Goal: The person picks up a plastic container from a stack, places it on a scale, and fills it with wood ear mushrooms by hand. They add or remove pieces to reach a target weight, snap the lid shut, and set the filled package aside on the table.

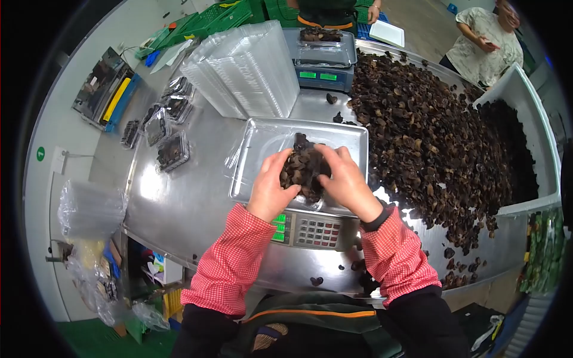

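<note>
Over the metal tray (253,149) of a weighing scale (316,231), both hands cup a heap of dark dried mushroom-like pieces (302,167). My left hand (271,186) curves round the heap's left side, and my right hand (347,182) presses on its right side, fingers bent inward. Clear plastic shows under and beside the heap, partly hidden by the pieces. Green digits are lit on the scale's display, below the tray.
A large pile of dark pieces (418,131) spreads on the right, beside a white foam box (540,137). Stacked clear trays (245,71) stand behind, near a second scale (325,77). Filled packs (173,150) lie left. Two people are at the far side.
</note>
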`<state>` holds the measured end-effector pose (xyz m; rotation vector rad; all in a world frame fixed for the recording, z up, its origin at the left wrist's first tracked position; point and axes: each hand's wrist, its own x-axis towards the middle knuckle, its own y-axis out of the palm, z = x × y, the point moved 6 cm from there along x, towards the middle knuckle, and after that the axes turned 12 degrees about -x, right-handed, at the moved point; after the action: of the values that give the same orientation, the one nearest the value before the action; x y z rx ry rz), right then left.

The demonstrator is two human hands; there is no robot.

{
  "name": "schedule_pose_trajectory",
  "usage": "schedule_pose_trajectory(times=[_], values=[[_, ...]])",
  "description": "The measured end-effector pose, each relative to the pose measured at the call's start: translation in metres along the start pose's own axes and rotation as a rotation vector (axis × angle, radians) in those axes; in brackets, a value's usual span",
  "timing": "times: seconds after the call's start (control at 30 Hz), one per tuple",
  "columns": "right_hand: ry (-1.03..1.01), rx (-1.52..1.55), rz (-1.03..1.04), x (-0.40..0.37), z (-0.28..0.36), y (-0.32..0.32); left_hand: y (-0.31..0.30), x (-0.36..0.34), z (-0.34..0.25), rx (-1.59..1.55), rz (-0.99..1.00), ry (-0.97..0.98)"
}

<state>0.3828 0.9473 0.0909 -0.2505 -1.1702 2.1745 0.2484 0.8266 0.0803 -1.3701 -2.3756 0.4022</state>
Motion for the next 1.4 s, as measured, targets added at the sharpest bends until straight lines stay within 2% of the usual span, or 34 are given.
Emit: schedule_pose_trajectory(times=[0.07,0.13,0.2,0.3,0.4,0.5,0.63,0.77,0.8,0.9,0.97,1.1,1.17,1.2,1.23,1.33,1.37,1.4], values=[[-0.066,0.030,-0.112,0.000,-0.010,-0.002,-0.005,-0.002,-0.005,0.020,-0.016,0.004],[0.117,0.384,-0.048,0.002,-0.032,0.006,-0.012,-0.004,-0.005,0.055,-0.022,-0.003],[0.263,0.701,-0.026,0.002,-0.050,0.013,-0.019,-0.009,-0.003,-0.014,-0.056,-0.116],[0.382,0.834,-0.029,-0.005,-0.067,0.008,-0.029,-0.019,0.011,-0.162,-0.169,-0.186],[0.382,0.823,-0.130,-0.015,-0.071,-0.005,-0.044,-0.032,0.020,-0.282,-0.273,-0.260],[0.375,0.729,-0.078,-0.024,-0.076,-0.007,-0.059,-0.041,0.030,-0.318,-0.301,-0.229],[0.215,0.409,-0.044,-0.030,-0.064,-0.008,-0.071,-0.053,0.037,-0.387,-0.328,-0.277],[-0.007,-0.003,-0.148,-0.022,-0.025,-0.013,-0.063,-0.063,0.032,-0.559,-0.368,-0.444],[-0.042,-0.047,-0.097,-0.019,-0.021,-0.008,-0.059,-0.064,0.034,-0.590,-0.368,-0.466],[-0.092,0.048,-0.119,-0.012,-0.030,-0.002,-0.051,-0.065,0.044,-0.678,-0.383,-0.510],[-0.061,0.179,-0.205,-0.018,-0.046,-0.011,-0.049,-0.069,0.050,-0.733,-0.423,-0.535],[0.245,0.552,-0.056,-0.048,-0.104,-0.058,-0.050,-0.077,0.055,-0.930,-0.503,-0.609],[0.329,0.537,-0.059,-0.056,-0.130,-0.065,-0.052,-0.077,0.058,-0.975,-0.483,-0.619],[0.345,-0.107,-0.131,-0.068,-0.136,-0.085,-0.050,-0.076,0.061,-1.035,-0.511,-0.657],[0.320,-0.191,-0.194,-0.070,-0.137,-0.085,-0.048,-0.072,0.065,-1.094,-0.536,-0.695],[0.246,0.047,-0.169,-0.062,-0.119,-0.063,-0.049,-0.054,0.085,-1.151,-0.565,-0.715],[0.193,0.028,-0.163,-0.057,-0.107,-0.056,-0.051,-0.050,0.092,-1.148,-0.568,-0.707],[0.188,0.061,-0.161,-0.051,-0.102,-0.048,-0.053,-0.049,0.086,-1.138,-0.646,-0.683]])
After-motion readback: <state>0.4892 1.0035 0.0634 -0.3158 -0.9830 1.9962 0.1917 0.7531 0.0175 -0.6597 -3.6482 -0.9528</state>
